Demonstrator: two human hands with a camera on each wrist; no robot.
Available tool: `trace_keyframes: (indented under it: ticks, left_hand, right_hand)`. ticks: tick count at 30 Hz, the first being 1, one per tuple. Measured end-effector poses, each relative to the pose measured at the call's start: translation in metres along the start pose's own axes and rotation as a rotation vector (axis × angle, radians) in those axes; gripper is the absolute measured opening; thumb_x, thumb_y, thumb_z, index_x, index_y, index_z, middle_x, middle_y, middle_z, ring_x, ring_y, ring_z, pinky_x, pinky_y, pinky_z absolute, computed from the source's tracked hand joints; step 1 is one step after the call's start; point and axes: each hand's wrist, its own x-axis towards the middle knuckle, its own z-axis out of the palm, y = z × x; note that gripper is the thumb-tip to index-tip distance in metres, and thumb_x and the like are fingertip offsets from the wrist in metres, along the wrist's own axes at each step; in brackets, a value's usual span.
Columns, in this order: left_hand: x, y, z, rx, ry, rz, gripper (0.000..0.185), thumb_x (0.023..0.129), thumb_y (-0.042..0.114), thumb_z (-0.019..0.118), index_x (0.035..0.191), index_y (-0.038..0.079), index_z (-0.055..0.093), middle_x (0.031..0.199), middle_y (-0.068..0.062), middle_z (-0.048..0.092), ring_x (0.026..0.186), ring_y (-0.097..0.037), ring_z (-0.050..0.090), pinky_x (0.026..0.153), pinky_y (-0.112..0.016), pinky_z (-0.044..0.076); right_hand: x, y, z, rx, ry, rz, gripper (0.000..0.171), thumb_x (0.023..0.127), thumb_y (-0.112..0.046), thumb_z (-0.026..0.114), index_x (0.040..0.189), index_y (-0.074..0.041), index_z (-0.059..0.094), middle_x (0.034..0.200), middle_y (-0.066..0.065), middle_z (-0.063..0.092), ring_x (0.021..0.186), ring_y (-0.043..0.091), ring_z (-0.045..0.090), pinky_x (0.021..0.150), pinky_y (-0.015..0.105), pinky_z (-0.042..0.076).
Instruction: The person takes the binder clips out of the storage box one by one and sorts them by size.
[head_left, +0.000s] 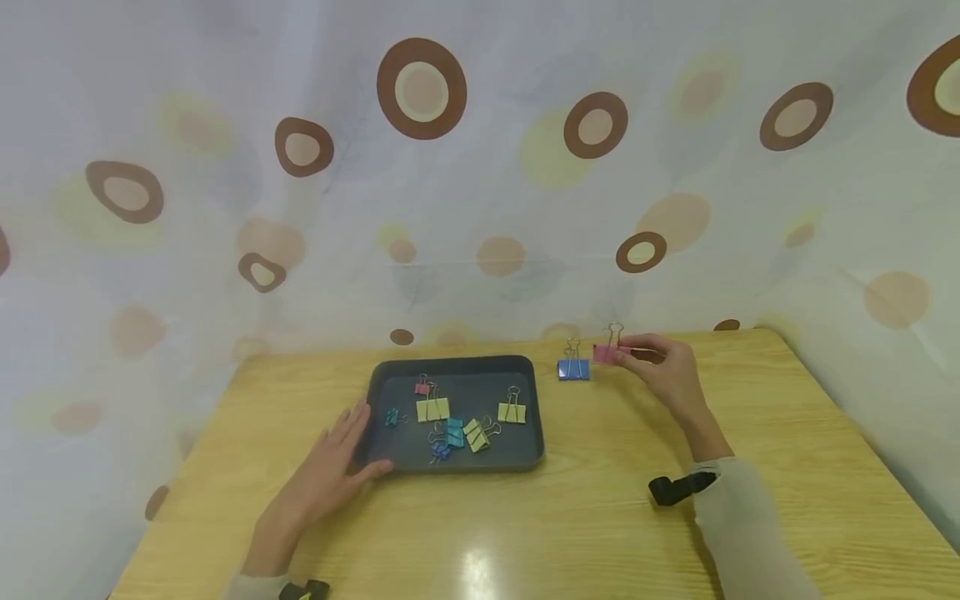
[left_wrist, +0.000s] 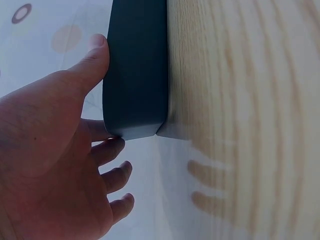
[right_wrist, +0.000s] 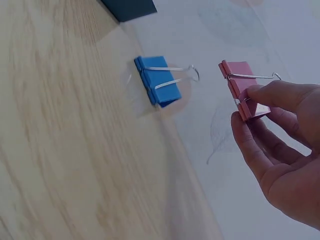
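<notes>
Between thumb and fingers, my right hand [head_left: 663, 367] pinches a large pink binder clip [right_wrist: 242, 90], one wire handle of it standing up in the head view. Just left of that clip, a blue binder clip [head_left: 573, 370] stands on the table with both wire handles upward. My left hand [head_left: 330, 458] rests against the front left corner of a dark grey tray [head_left: 457, 365], its thumb at the front rim and fingers along the left side. In the left wrist view the thumb touches the tray wall [left_wrist: 135, 65] and the other fingers are loosely spread.
Inside the tray lie several binder clips: yellow ones [head_left: 432, 410], a teal one [head_left: 454, 432], a small teal one [head_left: 392, 417], a small blue one [head_left: 440, 451] and a small pink one [head_left: 422, 388]. A patterned cloth [head_left: 480, 183] hangs behind the wooden table [head_left: 600, 517].
</notes>
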Motion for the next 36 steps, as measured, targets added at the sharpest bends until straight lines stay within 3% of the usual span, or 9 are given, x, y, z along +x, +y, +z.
trace_keyframes:
  ticks: [4,9,18,28,36]
  left_hand:
    - [-0.003,-0.001,0.001,-0.003,0.004,-0.003,0.091,0.098,0.049,0.067,0.16,-0.004,0.026,0.167,-0.02,0.021,0.152,-0.046,0.02,0.119,-0.068,0.018]
    - [-0.006,-0.001,-0.001,-0.018,-0.004,-0.023,0.091,0.097,0.048,0.068,0.16,-0.003,0.025,0.168,-0.02,0.02,0.153,-0.045,0.018,0.12,-0.067,0.016]
    - [-0.008,-0.001,-0.001,-0.027,-0.006,-0.019,0.091,0.098,0.047,0.068,0.161,-0.003,0.025,0.168,-0.02,0.02,0.152,-0.046,0.018,0.12,-0.068,0.016]
    - [-0.006,-0.002,0.0,-0.02,0.006,0.0,0.091,0.098,0.052,0.065,0.16,-0.003,0.027,0.167,-0.02,0.022,0.152,-0.047,0.02,0.119,-0.069,0.018]
    - [-0.002,0.0,0.001,-0.015,0.013,0.01,0.091,0.098,0.05,0.066,0.159,-0.004,0.027,0.167,-0.021,0.023,0.151,-0.047,0.021,0.119,-0.069,0.019]
  right_hand:
    - [0.001,0.009,-0.005,-0.047,-0.007,0.039,0.032,0.095,-0.018,0.077,0.117,0.005,0.073,0.118,0.025,0.069,0.093,-0.001,0.067,0.08,0.011,0.054]
    - [0.002,0.016,-0.007,-0.107,-0.029,0.087,0.032,0.094,-0.019,0.077,0.116,0.005,0.073,0.115,0.026,0.071,0.091,0.008,0.069,0.078,0.01,0.051]
    - [0.0,0.028,-0.006,-0.196,-0.064,0.195,0.03,0.098,-0.021,0.072,0.118,0.002,0.073,0.118,0.022,0.07,0.105,0.027,0.063,0.077,0.014,0.05]
    - [0.002,0.037,-0.005,-0.219,-0.054,0.159,0.027,0.098,-0.017,0.073,0.114,0.004,0.074,0.114,0.023,0.071,0.1,0.027,0.065,0.077,0.014,0.049]
    - [0.004,0.035,-0.007,-0.203,-0.045,0.198,0.03,0.099,-0.02,0.071,0.118,0.003,0.072,0.115,0.022,0.071,0.102,0.027,0.063,0.079,0.018,0.05]
